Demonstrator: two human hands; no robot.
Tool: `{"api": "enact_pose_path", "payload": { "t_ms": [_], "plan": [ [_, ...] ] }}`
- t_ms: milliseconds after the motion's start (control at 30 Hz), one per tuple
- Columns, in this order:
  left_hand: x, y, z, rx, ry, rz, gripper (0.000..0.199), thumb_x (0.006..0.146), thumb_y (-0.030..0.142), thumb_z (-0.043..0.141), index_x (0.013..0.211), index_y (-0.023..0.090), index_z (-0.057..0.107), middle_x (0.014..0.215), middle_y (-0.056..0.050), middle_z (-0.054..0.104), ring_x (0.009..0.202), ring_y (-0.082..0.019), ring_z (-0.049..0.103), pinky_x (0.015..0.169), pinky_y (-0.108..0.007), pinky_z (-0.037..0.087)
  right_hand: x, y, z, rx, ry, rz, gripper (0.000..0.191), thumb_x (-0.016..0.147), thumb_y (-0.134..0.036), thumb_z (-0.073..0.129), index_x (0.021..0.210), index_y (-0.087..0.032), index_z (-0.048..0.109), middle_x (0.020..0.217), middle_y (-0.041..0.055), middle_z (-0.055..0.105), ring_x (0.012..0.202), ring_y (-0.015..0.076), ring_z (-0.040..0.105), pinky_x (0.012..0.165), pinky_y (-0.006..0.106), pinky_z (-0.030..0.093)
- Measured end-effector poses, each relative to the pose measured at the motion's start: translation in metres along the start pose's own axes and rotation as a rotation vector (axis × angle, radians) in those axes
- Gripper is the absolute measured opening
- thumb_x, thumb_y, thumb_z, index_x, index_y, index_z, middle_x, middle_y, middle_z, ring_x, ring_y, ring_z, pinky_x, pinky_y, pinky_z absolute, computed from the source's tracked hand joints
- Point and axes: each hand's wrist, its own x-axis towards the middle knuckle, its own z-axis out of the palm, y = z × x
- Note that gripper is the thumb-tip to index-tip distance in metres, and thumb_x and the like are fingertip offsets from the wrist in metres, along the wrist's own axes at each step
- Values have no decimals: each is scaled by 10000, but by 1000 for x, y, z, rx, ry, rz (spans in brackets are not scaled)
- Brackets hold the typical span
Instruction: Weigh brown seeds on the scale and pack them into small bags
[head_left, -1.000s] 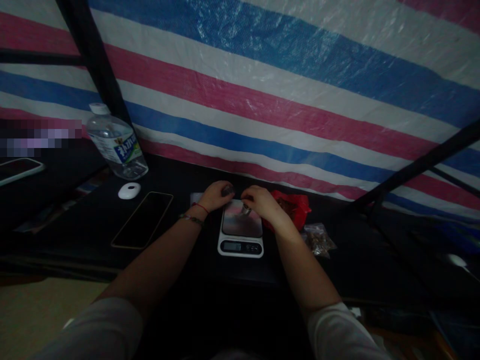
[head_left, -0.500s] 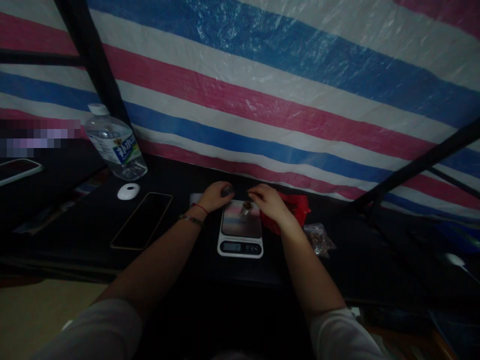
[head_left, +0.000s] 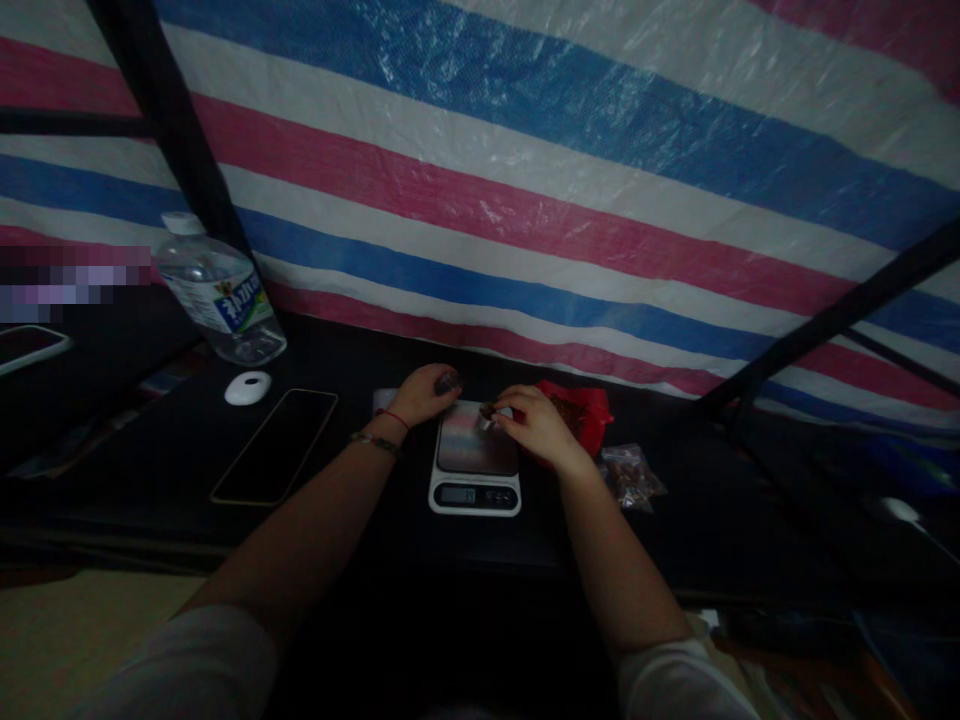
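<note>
On the steel plate of a white digital kitchen scale (head_left: pixel 475 495) stands a small metal cup (head_left: pixel 484 421) with brown stuff at its mouth. My right hand (head_left: pixel 536 425) reaches in from the right, thumb and fingers closed at the cup's side and rim. Beyond the scale's far left corner, my left hand (head_left: pixel 421 394) is curled round a small dark, rounded, shiny thing (head_left: pixel 448 382); its exact kind is too dim to tell. A red plastic bag (head_left: pixel 596 410) with brown bits inside lies open behind my right hand.
A clear zip bag of brown pieces (head_left: pixel 632 474) lies right of the red bag. Leftward are a phone (head_left: pixel 276 447), a white rounded case (head_left: pixel 247 388) and a large clear bottle (head_left: pixel 232 300). Striped sheeting (head_left: pixel 525 190) and dark frame bars (head_left: pixel 180 130) close off the back.
My right hand has come down from above the cup to its side and rim. The left hand keeps its hold on the dark thing. The whole view has shifted slightly.
</note>
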Motion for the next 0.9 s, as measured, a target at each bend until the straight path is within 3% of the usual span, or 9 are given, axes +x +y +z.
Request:
{"api": "enact_pose_path", "payload": {
  "t_ms": [200,300,400,533,600,700,767,900],
  "plan": [
    [1,-1,0,-8,-21,6,342,786,407,562,1026,176,638,1022,-81,673,967,-236,623,910,-384,481,-4,2,3,-16,11,24,299,791,-268,673,1080,-192,671,1091,77,648,1047,207,567,946,377,411],
    [1,-1,1,-2,-19,1,354,782,416,568,1031,175,636,1029,-84,671,966,-239,624,907,-386,483,-3,2,5,-13,4,19,249,787,-264,674,1028,-202,687,1077,66,651,1046,206,566,951,376,406],
    [0,0,1,4,-19,-16,373,779,430,571,1049,180,632,1048,-83,667,982,-242,620,914,-385,481,-4,4,-1,-22,76,52,228,803,-261,648,1019,-198,683,1069,74,656,1039,211,570,950,378,408],
    [0,2,0,5,-33,-25,369,779,415,570,1053,176,633,1052,-84,666,984,-239,618,915,-380,479,-10,19,-21,-147,199,271,199,863,-218,504,903,-167,692,929,87,684,918,201,607,858,319,443],
    [0,2,1,8,-34,-22,362,778,413,571,1041,173,636,1049,-85,666,979,-238,617,912,-377,479,-15,30,-31,-271,141,496,238,862,-231,475,847,-150,698,870,107,694,859,212,627,787,298,449],
    [1,1,1,6,-31,-13,365,779,426,568,1025,166,639,1035,-86,667,968,-235,618,902,-371,482,-23,46,-35,-347,-114,760,261,845,-284,506,792,-130,711,802,133,700,786,226,651,692,283,442],
    [1,0,1,4,-32,-7,371,774,433,572,1023,167,639,1030,-85,668,966,-236,619,900,-371,482,-26,52,-31,-295,-234,774,230,817,-291,561,866,-128,716,850,128,707,799,215,657,675,263,441],
    [1,2,-1,-1,-32,-19,373,768,437,573,1031,180,636,1037,-81,671,972,-241,619,908,-378,480,-26,56,-19,-241,-287,674,340,737,-265,659,1050,-134,677,1040,130,680,888,203,646,724,242,453]
  ]
}}
